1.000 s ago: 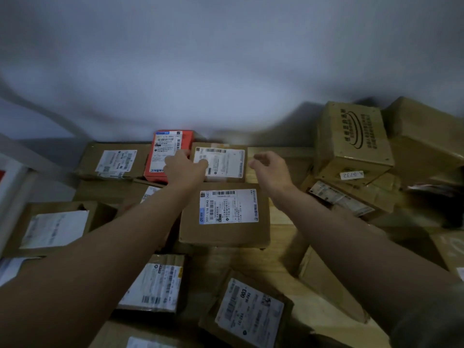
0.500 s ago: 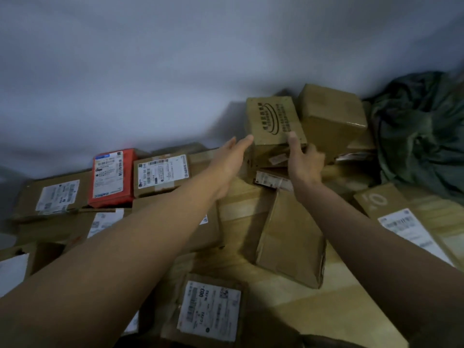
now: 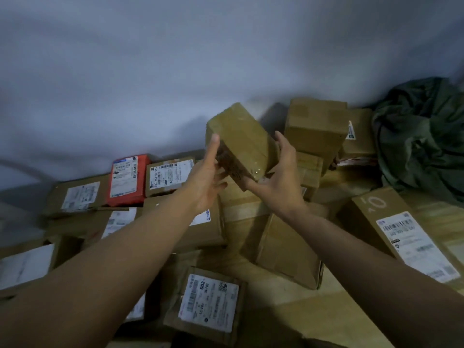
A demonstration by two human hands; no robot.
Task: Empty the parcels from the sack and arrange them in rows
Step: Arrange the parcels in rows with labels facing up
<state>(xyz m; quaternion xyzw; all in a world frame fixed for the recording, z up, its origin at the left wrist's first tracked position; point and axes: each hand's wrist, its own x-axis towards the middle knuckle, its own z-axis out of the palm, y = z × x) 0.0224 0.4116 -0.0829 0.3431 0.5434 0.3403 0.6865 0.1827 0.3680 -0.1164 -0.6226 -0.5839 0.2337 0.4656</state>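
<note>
I hold one brown box (image 3: 241,139) aloft between both hands, above the parcels on the wooden surface (image 3: 288,305). My left hand (image 3: 208,179) lies against its left face, fingers straight and pointing up. My right hand (image 3: 281,177) cups its lower right corner, fingers curled round it. The box is tilted, its long axis running from upper left to lower right. One red parcel (image 3: 128,179) lies in the back row by the wall. One green sack (image 3: 421,136) sits far right.
</note>
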